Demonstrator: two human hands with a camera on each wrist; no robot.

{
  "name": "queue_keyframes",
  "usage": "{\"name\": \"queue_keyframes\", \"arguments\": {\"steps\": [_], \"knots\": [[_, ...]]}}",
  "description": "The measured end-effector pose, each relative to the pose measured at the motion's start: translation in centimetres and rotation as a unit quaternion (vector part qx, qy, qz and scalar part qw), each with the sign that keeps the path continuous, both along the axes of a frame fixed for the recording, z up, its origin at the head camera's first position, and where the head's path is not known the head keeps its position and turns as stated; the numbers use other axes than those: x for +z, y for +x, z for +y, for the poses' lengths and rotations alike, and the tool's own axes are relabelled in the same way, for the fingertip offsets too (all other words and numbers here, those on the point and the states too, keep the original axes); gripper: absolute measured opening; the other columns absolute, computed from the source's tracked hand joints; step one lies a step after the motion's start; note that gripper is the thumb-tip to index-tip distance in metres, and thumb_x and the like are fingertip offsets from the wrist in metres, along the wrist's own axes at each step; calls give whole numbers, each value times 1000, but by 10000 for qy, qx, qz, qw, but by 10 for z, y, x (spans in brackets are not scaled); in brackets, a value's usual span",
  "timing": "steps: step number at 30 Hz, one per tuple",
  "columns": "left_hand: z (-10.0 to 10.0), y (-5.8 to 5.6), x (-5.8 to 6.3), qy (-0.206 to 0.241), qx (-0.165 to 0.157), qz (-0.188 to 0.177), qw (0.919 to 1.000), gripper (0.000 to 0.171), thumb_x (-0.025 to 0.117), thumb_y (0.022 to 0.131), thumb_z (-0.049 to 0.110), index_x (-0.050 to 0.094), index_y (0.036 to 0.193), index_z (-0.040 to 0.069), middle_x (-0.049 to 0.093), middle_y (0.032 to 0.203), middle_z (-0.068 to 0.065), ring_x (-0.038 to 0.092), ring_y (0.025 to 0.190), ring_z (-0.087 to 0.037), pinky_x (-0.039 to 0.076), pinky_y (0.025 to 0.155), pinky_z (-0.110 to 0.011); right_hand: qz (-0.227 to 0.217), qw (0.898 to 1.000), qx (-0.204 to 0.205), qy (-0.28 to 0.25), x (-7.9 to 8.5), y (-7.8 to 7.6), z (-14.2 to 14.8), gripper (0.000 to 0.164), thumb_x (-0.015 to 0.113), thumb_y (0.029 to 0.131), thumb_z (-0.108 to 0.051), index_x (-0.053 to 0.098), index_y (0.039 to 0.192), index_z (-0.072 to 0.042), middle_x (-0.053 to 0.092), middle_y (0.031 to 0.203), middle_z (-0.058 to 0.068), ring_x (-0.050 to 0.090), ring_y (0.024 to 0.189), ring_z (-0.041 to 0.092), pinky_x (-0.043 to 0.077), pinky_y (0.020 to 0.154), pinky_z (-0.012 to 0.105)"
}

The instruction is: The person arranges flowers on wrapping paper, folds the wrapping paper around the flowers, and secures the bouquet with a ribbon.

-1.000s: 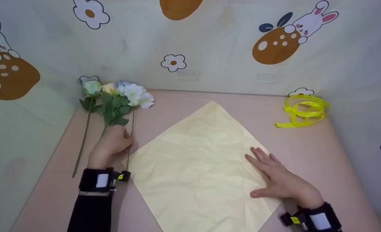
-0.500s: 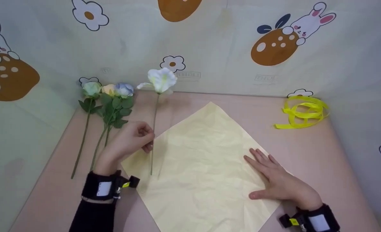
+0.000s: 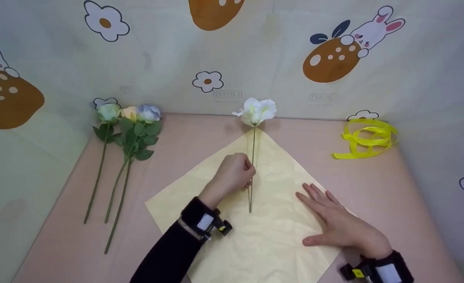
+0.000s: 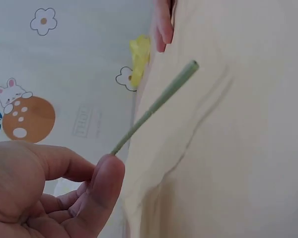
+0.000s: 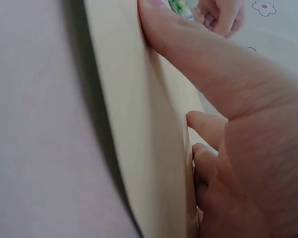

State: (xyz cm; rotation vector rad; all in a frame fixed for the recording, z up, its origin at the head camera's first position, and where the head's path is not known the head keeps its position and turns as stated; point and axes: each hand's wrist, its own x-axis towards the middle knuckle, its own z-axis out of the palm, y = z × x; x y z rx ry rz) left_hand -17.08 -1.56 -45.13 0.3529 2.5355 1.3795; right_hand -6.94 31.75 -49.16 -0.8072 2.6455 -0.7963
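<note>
My left hand pinches the thin green stem of a white flower between thumb and fingers, over the middle of a pale yellow sheet of wrapping paper. The bloom lies over the paper's far corner, and the stem points back toward me. In the left wrist view the cut end of the stem sticks out past my thumb, its shadow falling on the paper. With fingers spread, my right hand rests on the paper's right side; the right wrist view shows its thumb and fingertips against the sheet.
Left of the paper, a green rose, a peach flower and a blue flower lie on the pink table. A loosely coiled yellow ribbon sits at the back right. Patterned walls rise around the table.
My left hand has picked up the white flower from beside the other flowers and carried it right, over the paper. The right hand has stayed on the sheet.
</note>
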Motion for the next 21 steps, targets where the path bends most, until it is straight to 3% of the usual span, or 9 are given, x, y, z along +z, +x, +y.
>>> {"name": "queue_keyframes", "arguments": {"steps": [9, 16, 21], "knots": [[13, -9, -24, -182, 88, 293, 9994, 19, 57, 109, 6, 67, 92, 4, 65, 62, 1, 61, 49, -10, 42, 46, -22, 100, 9999, 44, -38, 0, 0, 1, 117, 85, 84, -70, 33, 173, -16, 17, 181, 19, 14, 165, 46, -13, 126, 18], [14, -13, -30, 51, 205, 2, 9998, 16, 59, 110, 6, 68, 97, 1, 68, 67, -4, 66, 50, -14, 50, 46, -22, 129, 9998, 80, -112, 1, -1, 1, 115, 86, 85, -68, 32, 173, -17, 16, 181, 17, 13, 166, 44, -12, 127, 20], [11, -11, -30, 99, 116, -123, 9998, 18, 62, 110, 10, 66, 95, 1, 68, 67, -4, 67, 48, -13, 50, 45, -22, 126, 9997, 102, -189, 0, 0, 1, 115, 87, 85, -65, 33, 173, -15, 17, 181, 18, 14, 165, 46, -12, 127, 20]]}}
